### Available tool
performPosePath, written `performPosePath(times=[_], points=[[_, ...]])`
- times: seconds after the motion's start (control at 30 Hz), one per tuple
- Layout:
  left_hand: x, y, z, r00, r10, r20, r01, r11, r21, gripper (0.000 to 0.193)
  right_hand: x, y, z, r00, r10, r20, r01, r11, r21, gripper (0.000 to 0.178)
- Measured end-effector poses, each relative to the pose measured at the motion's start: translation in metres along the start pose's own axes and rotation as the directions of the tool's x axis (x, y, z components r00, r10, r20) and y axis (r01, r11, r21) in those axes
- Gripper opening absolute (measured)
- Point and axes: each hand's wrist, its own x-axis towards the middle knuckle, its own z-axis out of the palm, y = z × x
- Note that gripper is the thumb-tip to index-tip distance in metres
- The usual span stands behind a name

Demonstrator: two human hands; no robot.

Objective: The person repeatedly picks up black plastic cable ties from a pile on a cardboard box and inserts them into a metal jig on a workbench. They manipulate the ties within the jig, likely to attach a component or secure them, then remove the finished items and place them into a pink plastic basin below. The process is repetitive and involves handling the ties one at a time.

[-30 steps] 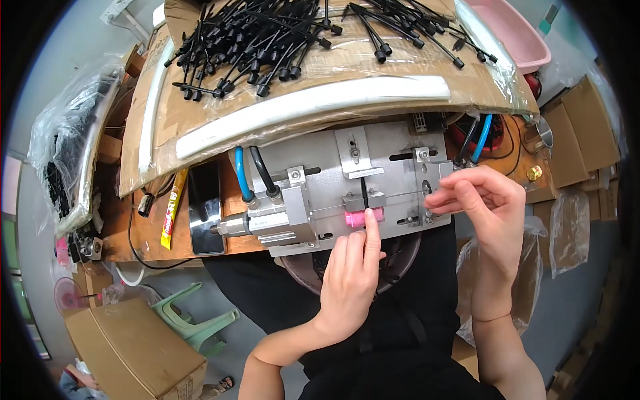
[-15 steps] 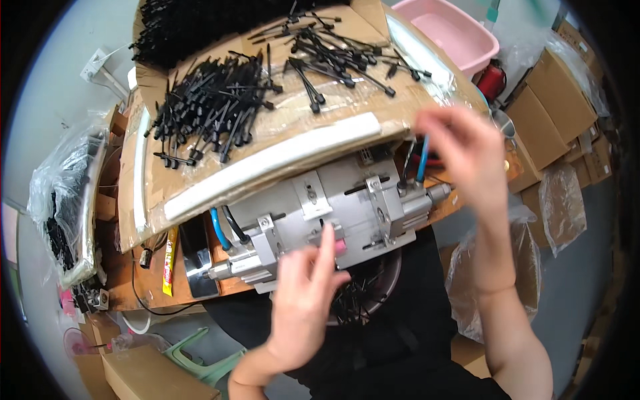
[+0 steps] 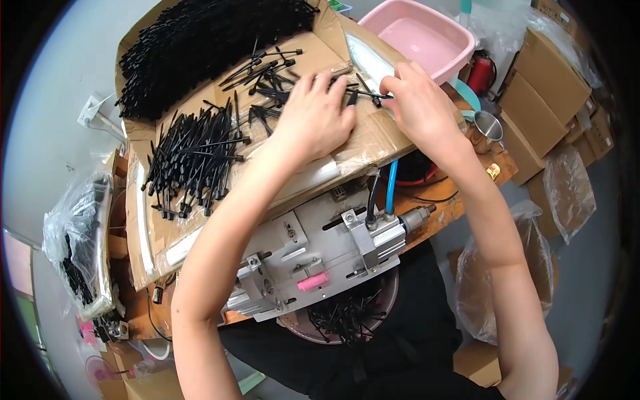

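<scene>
My right hand (image 3: 423, 110) pinches the end of a thin black plastic rod (image 3: 373, 95) at the right side of a cardboard tray. My left hand (image 3: 315, 119) rests palm down over the loose black rods (image 3: 267, 83), its fingers apart; a dark piece shows beside its thumb, and what lies beneath is hidden. A denser pile of black rods with knobbed ends (image 3: 193, 157) lies to the left on the cardboard (image 3: 320, 57). Nearer to me stands a metal clamping fixture (image 3: 313, 247) with a pink piece (image 3: 313, 281) at its middle; neither hand touches it.
Behind is a big heap of black rods (image 3: 207, 47). A bowl (image 3: 393, 293) with black pieces sits below the fixture. Blue tubing (image 3: 391, 187) rises from the fixture. At right are a metal cup (image 3: 489, 127), a pink basin (image 3: 427, 37) and cardboard boxes (image 3: 543, 100).
My left hand has moved from the fixture up to the loose rods. My right hand has moved up and left onto the cardboard and now pinches a rod. The view has shifted.
</scene>
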Motion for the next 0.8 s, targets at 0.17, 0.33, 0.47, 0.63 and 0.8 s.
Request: performPosePath(times=[0.17, 0.33, 0.47, 0.63, 0.8], points=[[-0.034, -0.024, -0.029, 0.995, -0.024, 0.092, 0.032, 0.996, -0.084, 0.031, -0.005, -0.003, 0.005, 1.0, -0.005, -0.007, 0.005, 1.0, 0.02, 0.011], [-0.066, -0.067, -0.055, 0.989, 0.056, 0.139, -0.05, 0.997, -0.051, 0.022, 0.002, -0.01, 0.016, 0.999, -0.036, 0.002, 0.036, 0.998, 0.058, 0.01], [-0.081, -0.078, -0.067, 0.985, 0.065, 0.162, -0.048, 0.993, -0.108, 0.03, 0.012, -0.017, 0.022, 0.999, -0.036, 0.04, 0.03, 0.99, 0.138, 0.011], [-0.093, -0.067, -0.086, 0.999, -0.04, -0.035, 0.031, 0.977, -0.213, 0.044, 0.02, -0.025, 0.006, 0.999, -0.028, 0.032, 0.022, 0.985, 0.172, 0.012], [-0.111, -0.028, -0.11, 0.981, -0.151, -0.121, 0.12, 0.966, -0.23, 0.033, 0.028, -0.033, 0.007, 0.994, -0.026, 0.11, -0.013, 0.941, 0.338, 0.012]])
